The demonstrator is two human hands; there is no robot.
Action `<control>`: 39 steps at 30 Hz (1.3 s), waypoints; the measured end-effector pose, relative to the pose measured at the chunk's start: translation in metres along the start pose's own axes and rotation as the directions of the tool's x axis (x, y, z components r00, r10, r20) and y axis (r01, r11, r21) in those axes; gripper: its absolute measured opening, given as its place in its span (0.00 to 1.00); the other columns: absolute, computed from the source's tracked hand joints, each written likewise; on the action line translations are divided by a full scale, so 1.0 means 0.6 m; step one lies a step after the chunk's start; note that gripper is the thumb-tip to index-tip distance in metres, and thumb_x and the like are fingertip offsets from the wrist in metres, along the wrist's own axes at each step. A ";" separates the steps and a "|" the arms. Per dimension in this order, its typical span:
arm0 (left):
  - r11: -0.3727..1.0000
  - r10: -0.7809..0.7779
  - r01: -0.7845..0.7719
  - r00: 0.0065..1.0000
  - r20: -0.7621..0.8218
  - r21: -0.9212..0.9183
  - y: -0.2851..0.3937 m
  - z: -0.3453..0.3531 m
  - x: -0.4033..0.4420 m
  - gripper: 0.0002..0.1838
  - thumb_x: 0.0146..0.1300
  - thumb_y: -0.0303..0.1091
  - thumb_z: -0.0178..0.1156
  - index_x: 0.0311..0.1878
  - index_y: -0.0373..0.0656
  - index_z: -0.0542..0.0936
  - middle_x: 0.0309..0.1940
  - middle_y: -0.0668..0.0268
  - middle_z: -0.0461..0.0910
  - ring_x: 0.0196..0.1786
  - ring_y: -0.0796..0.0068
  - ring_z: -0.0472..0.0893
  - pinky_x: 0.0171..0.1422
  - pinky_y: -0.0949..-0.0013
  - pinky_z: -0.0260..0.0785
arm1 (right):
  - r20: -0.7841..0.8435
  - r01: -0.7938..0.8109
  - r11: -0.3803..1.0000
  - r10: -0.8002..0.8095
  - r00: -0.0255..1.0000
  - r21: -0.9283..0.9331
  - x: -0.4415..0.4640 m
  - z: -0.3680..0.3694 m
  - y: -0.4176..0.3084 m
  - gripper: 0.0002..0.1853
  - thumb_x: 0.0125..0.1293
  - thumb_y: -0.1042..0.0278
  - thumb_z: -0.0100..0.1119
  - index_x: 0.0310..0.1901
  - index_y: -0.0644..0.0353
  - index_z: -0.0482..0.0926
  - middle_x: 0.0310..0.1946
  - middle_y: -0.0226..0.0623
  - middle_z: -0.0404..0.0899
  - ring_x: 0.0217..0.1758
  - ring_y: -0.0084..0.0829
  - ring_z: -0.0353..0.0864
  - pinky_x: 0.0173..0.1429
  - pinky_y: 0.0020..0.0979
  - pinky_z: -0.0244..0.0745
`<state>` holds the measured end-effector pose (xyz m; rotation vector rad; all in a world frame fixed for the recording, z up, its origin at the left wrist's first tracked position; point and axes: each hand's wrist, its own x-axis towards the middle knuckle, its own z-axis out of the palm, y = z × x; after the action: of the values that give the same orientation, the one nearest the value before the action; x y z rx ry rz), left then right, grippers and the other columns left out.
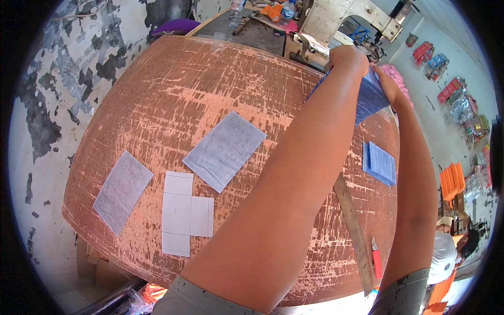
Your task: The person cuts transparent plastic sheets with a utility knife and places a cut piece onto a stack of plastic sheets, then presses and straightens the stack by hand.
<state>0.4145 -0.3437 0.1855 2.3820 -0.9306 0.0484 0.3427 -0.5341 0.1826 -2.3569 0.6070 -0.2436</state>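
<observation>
At the far right corner of the worktable, a piece of blue denim-like cloth (371, 101) spreads beneath and between my hands. My right hand (387, 84) grips its right edge, fingers closed at the border. My left hand (350, 59) is bent over the cloth's far side; its fingers are hidden behind the wrist. My left forearm covers part of the cloth. Nearer me lies a folded stack of blue cloth pieces (380, 164). Two greyish-blue cloth rectangles (226, 151) and a white paper pattern (177, 210) with drawn lines lie flat to the left.
The worn brown worktable (131, 121) fills most of the view. A long flat ruler strip (353, 231) and a red cutter (376, 260) lie near my right forearm. A sewing machine (341, 21) stands beyond the table. Another person (445, 257) is at lower right.
</observation>
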 end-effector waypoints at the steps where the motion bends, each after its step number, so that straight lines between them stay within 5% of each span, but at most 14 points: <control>1: 1.000 -0.002 0.002 1.000 0.001 -0.006 0.000 0.000 0.000 0.19 0.67 0.37 0.55 0.58 0.47 0.86 0.61 0.55 0.82 0.63 0.56 0.82 0.61 0.55 0.75 | 0.008 -0.004 1.000 0.004 1.000 -0.001 0.002 -0.001 0.001 0.40 0.70 0.30 0.48 0.65 0.61 0.77 0.62 0.44 0.79 0.62 0.34 0.78 0.69 0.32 0.65; 8: 1.000 -0.008 0.007 0.999 0.042 0.016 0.002 -0.004 0.003 0.20 0.67 0.37 0.55 0.59 0.46 0.85 0.62 0.54 0.81 0.63 0.55 0.82 0.61 0.54 0.75 | -0.039 -0.005 0.999 0.004 0.999 -0.045 0.003 -0.002 0.000 0.40 0.70 0.30 0.48 0.65 0.61 0.77 0.62 0.45 0.78 0.63 0.34 0.77 0.70 0.32 0.63; 10: 1.000 -0.009 0.009 1.000 0.007 -0.006 0.001 0.000 0.001 0.20 0.68 0.37 0.54 0.59 0.44 0.85 0.62 0.53 0.81 0.63 0.55 0.82 0.61 0.54 0.75 | -0.020 0.033 0.999 -0.034 0.999 -0.020 0.000 0.000 0.005 0.48 0.65 0.23 0.49 0.65 0.66 0.76 0.62 0.54 0.77 0.64 0.43 0.76 0.70 0.35 0.63; 39: 1.000 0.017 -0.017 1.000 -0.009 0.026 -0.002 0.004 0.003 0.20 0.68 0.35 0.54 0.60 0.44 0.84 0.64 0.53 0.79 0.65 0.53 0.80 0.62 0.51 0.74 | -0.053 0.049 0.998 -0.052 0.997 -0.046 -0.007 0.003 0.000 0.45 0.67 0.26 0.48 0.62 0.66 0.79 0.59 0.52 0.80 0.60 0.40 0.78 0.67 0.35 0.66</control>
<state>0.4164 -0.3453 0.1831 2.3953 -0.9515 0.0783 0.3400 -0.5309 0.1811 -2.4178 0.5845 -0.3205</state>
